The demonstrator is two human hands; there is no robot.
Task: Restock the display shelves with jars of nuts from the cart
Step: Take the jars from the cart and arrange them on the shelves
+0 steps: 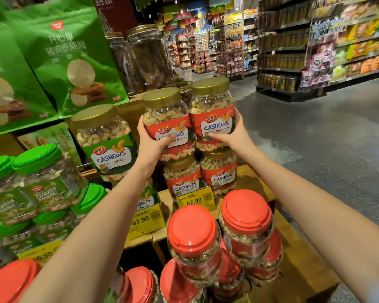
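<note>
Left hand (pixel 150 141) grips one upright red-label cashew jar (pixel 167 125), right hand (pixel 232 133) grips its twin (pixel 212 114); both side by side, directly above two shelved cashew jars (pixel 200 176), long axes vertical.

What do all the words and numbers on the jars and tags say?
"Dan-D Pak CASHEWS Original Flavor": red-label jar in the right hand; the left hand covers part of its jar's label.
"CASHEWS Salted": green-label jar.
"Pistachios Pistaches": green-lid jar.
"62.90": yellow price tags.
Green bags: Chinese characters, which I cannot read.
Far shelves: too blurred.
</note>
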